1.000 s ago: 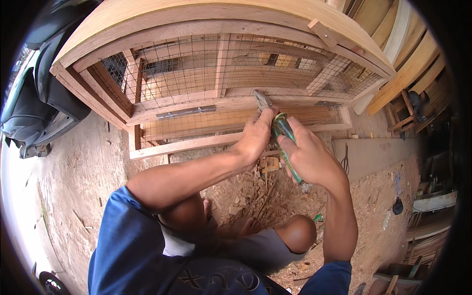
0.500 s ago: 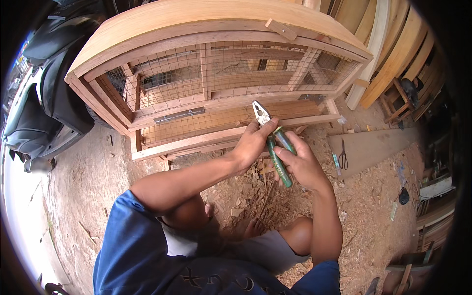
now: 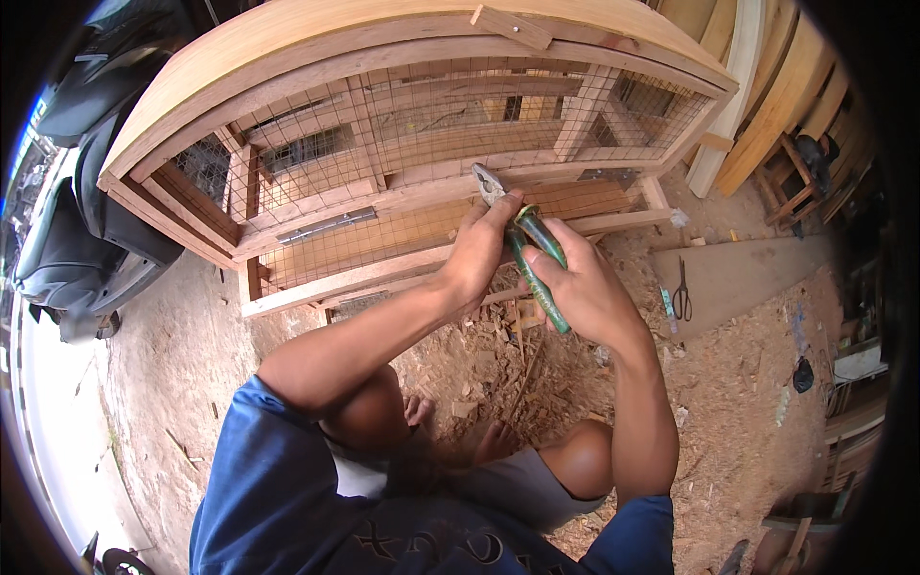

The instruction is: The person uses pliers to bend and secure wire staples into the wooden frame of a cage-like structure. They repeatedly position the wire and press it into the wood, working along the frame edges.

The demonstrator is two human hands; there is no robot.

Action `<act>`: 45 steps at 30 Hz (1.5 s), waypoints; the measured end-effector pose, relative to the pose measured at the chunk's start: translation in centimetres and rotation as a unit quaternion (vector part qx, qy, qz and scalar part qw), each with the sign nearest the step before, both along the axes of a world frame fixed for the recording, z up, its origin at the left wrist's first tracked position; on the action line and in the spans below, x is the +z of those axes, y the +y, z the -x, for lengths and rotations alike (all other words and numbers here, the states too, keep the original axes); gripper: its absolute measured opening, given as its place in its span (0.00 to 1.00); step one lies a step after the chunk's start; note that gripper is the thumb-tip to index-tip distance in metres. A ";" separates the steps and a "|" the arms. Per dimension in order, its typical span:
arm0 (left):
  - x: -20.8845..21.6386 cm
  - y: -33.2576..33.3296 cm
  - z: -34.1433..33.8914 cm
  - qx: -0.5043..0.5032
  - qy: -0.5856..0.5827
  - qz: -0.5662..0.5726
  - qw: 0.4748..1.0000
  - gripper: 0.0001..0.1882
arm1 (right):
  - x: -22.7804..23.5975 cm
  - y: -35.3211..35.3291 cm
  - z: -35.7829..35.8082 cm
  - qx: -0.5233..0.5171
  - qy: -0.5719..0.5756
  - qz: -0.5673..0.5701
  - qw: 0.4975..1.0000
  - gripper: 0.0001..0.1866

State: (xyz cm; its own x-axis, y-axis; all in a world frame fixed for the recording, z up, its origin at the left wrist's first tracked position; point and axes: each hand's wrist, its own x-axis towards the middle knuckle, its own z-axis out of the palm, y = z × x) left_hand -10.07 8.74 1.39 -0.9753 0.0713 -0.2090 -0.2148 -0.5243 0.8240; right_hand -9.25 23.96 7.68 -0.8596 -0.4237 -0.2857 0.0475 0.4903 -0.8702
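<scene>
A pair of pliers [image 3: 542, 287] with green handles and a bare metal head is held in front of a wooden cage frame [image 3: 316, 290] faced with wire mesh [image 3: 307, 171]. Around the handles my right hand [image 3: 586, 292] is closed, the handles slightly apart. My left hand [image 3: 476, 251] is closed too, thumb and fingers pinched at the neck of the pliers just below the jaws. The jaws point up and left, in front of the cage's middle rail; whether they grip anything is too small to tell. A metal hinge [image 3: 327, 226] joins two rails on the left.
Wood shavings and offcuts [image 3: 479, 369] litter the ground around my feet. Scissors [image 3: 681, 290] lie on a flat board [image 3: 733, 278] at the right. Planks [image 3: 767, 105] lean at the back right, near a small wooden stool [image 3: 791, 182]. A dark scooter [image 3: 86, 211] stands at the left.
Both hands and the pliers have moved a little up and left, toward the cage's middle rail. The pliers' handles look somewhat turned. The whole view has shifted slightly.
</scene>
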 end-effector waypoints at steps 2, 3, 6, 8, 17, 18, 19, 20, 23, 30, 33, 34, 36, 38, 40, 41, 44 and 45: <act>-0.2 -0.1 0.4 0.012 -0.020 -0.021 1.000 0.21 | 0.1 -0.6 0.3 0.011 0.049 -0.053 0.997 0.17; -0.4 -0.2 0.6 0.015 -0.017 -0.037 0.999 0.21 | 0.0 -1.0 0.4 0.018 0.089 -0.077 0.993 0.17; -1.1 -0.4 0.9 0.025 -0.043 -0.025 0.998 0.20 | 0.1 -1.4 0.5 0.028 0.131 -0.141 0.981 0.19; -1.5 -0.4 0.8 0.033 -0.029 -0.046 0.998 0.20 | 0.1 -1.8 0.3 0.040 0.145 -0.175 0.973 0.20; -1.1 -0.7 0.0 0.015 -0.005 -0.017 1.000 0.19 | -0.6 -1.0 -1.6 0.001 0.150 -0.116 0.982 0.21; -1.1 -0.4 -0.3 0.006 0.014 0.010 1.000 0.21 | -0.7 -0.1 -1.7 0.000 0.146 -0.096 0.985 0.20; -1.2 -0.1 -0.6 -0.001 0.008 0.047 0.999 0.23 | -0.8 1.0 -1.4 0.002 0.089 -0.041 0.995 0.21; -1.2 0.6 -0.7 0.007 0.032 0.053 0.998 0.27 | -1.0 2.0 -1.1 0.007 0.031 0.022 0.999 0.22; -0.9 0.9 -0.5 -0.054 0.077 0.125 0.988 0.28 | -2.6 3.4 -0.8 -0.027 -0.131 0.235 0.963 0.23; -0.7 2.8 0.6 -0.030 0.035 0.159 0.986 0.22 | -4.9 5.1 1.1 -0.018 -0.181 0.333 0.925 0.28; -0.8 2.9 1.0 -0.005 0.026 0.074 0.997 0.20 | -5.5 4.7 1.5 -0.007 -0.181 0.347 0.920 0.31; -0.8 2.9 1.2 0.003 0.013 0.048 0.999 0.20 | -5.6 4.5 1.9 0.006 -0.186 0.347 0.919 0.32; -0.7 2.9 1.6 0.030 0.026 0.004 0.999 0.19 | -5.9 4.1 2.3 0.015 -0.190 0.358 0.914 0.33; -0.5 2.5 1.8 0.013 0.020 -0.015 1.000 0.19 | -6.0 3.7 2.6 0.020 -0.180 0.395 0.901 0.35; -0.3 2.4 1.6 0.013 0.020 0.001 1.000 0.19 | -5.9 3.5 2.7 0.014 -0.184 0.370 0.910 0.35; -0.3 2.3 1.5 0.011 0.024 -0.001 1.000 0.20 | -5.8 3.4 2.7 0.016 -0.183 0.365 0.913 0.35; -0.1 2.1 1.5 -0.009 0.014 0.025 1.000 0.21 | -5.4 3.4 2.7 0.018 -0.201 0.358 0.912 0.34; -0.1 2.1 1.6 -0.008 0.011 0.016 1.000 0.21 | -5.3 3.4 2.7 0.021 -0.201 0.363 0.910 0.33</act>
State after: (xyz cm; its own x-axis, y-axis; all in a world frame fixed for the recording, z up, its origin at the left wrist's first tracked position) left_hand -11.63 10.81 1.29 -0.9785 0.0811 -0.1898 -0.2049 -0.4941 0.8449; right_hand -11.91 27.37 2.34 -0.7256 -0.6568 -0.2054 0.4285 -0.1978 -0.8816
